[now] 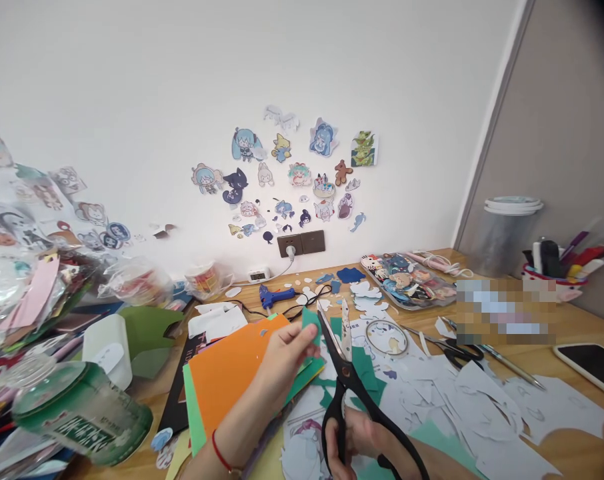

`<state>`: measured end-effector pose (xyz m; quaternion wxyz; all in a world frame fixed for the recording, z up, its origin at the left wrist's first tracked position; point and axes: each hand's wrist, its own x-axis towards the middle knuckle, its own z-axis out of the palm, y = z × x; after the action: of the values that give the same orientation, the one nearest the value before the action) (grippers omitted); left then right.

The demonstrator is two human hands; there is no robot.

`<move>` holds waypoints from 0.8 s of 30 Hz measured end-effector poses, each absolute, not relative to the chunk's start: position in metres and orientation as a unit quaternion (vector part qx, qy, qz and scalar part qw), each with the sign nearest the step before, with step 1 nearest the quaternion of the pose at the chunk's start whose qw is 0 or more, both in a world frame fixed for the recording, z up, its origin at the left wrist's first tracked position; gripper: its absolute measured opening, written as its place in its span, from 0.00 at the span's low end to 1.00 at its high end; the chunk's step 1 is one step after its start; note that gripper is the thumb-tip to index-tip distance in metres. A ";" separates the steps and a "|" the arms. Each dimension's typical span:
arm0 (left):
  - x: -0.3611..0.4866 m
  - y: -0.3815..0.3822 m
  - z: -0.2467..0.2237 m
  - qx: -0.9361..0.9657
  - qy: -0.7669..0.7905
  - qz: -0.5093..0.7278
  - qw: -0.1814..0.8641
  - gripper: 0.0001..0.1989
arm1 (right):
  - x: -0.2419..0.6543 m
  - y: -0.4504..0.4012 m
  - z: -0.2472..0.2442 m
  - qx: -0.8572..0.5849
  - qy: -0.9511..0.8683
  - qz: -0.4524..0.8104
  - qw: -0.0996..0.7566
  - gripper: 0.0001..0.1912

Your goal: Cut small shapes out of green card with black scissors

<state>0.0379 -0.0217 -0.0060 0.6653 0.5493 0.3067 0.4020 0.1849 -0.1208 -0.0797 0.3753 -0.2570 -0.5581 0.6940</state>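
Note:
My left hand (287,357) pinches a small piece of green paper (309,321) between thumb and fingers. My right hand (359,440) grips black-handled scissors (346,373) by the loops. The scissors' blades are spread apart and point away from me, with the left blade beside the green piece; whether it touches the paper I cannot tell. Beneath the scissors lie green paper scraps (367,373). Under my left forearm is a stack of coloured sheets with orange paper (232,363) on top.
A blue glue gun (277,295) with its cord lies at the back. White paper offcuts (442,407) cover the right side, near a second pair of scissors (457,353) and a phone (595,367). A green jar (85,413) stands left; a sticker-filled tray (407,280) sits back right.

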 end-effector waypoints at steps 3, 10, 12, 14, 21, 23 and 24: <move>0.029 -0.014 0.005 0.536 0.312 0.426 0.659 0.19 | 0.185 -0.123 -0.072 -0.258 -0.582 0.649 0.417 0.34; 0.035 -0.020 -0.004 0.579 0.316 0.328 0.677 0.19 | 0.189 -0.094 -0.071 -0.313 -0.523 0.530 0.589 0.24; 0.039 -0.023 -0.008 0.591 0.320 0.301 0.677 0.19 | 0.193 -0.090 -0.071 -0.335 -0.495 0.508 0.620 0.24; 0.041 -0.026 -0.011 0.603 0.324 0.280 0.673 0.20 | 0.195 -0.091 -0.069 -0.351 -0.469 0.497 0.641 0.24; 0.044 -0.029 -0.011 0.652 0.349 0.232 0.632 0.22 | 0.195 -0.093 -0.063 -0.375 -0.408 0.480 0.680 0.22; 0.045 -0.029 -0.013 0.664 0.349 0.221 0.623 0.22 | 0.195 -0.090 -0.065 -0.376 -0.395 0.477 0.689 0.25; 0.045 -0.030 -0.014 0.671 0.347 0.217 0.618 0.22 | 0.195 -0.088 -0.065 -0.377 -0.391 0.476 0.692 0.26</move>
<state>0.0454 -0.0297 -0.0141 0.6183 0.6707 0.3471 0.2175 0.1946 -0.0884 -0.0651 0.6915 -0.3766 -0.3911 0.4765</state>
